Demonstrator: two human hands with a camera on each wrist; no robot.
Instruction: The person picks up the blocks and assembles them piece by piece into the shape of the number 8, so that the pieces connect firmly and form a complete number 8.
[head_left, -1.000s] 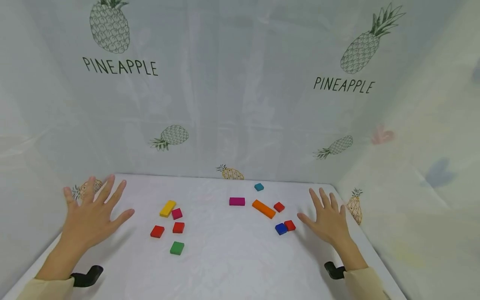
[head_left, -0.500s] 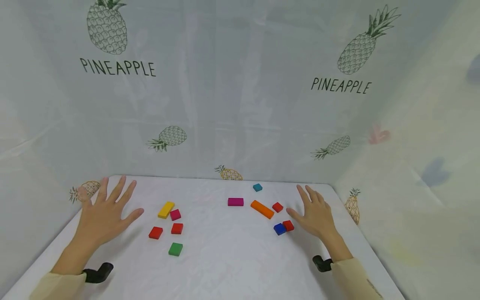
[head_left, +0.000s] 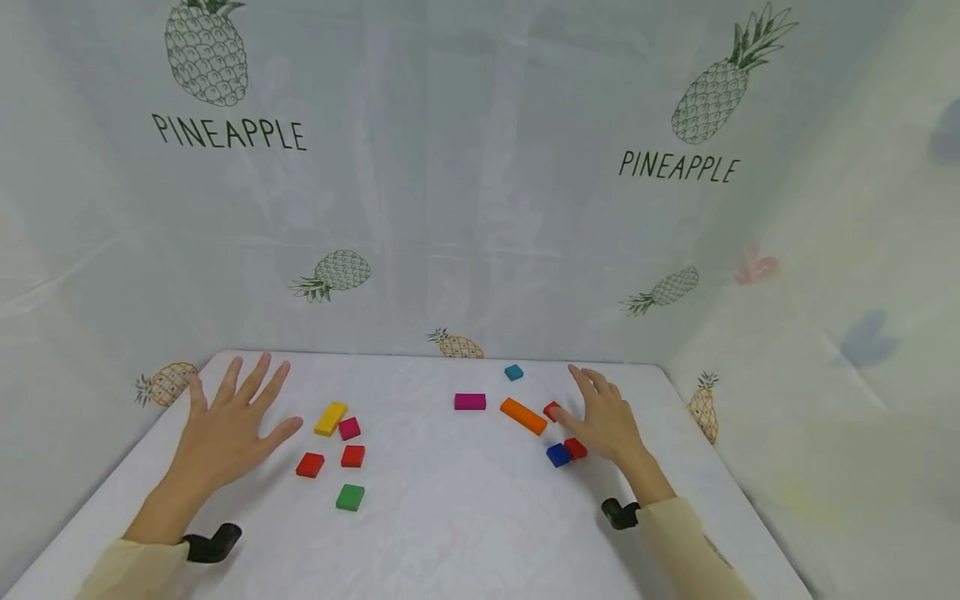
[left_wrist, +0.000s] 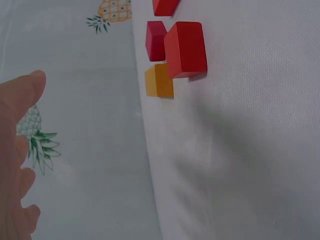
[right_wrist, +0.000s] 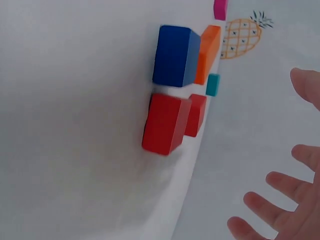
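My left hand (head_left: 228,433) hovers over the table's left side with fingers spread, holding nothing. Just right of it lie a yellow block (head_left: 331,418), a pink block (head_left: 349,428), two red blocks (head_left: 310,465) and a green block (head_left: 350,497). Above the right side floats my right hand (head_left: 606,421), fingers loosely extended and nothing in them. Its thumb partly covers a small red block (head_left: 551,410) in the head view. Close by are an orange bar (head_left: 523,416), a blue block (head_left: 558,455) and another red block (right_wrist: 165,124).
A magenta block (head_left: 470,402) and a teal block (head_left: 513,372) lie toward the back of the white table (head_left: 450,517). Pineapple-printed curtain (head_left: 465,208) hangs behind the table and along its sides. Each wrist carries a black strap mount (head_left: 213,543).
Both hands have moved inward: the left hand rightward toward the yellow block, the right hand leftward toward the red and blue blocks. The blocks stay put; the head view shifts slightly.
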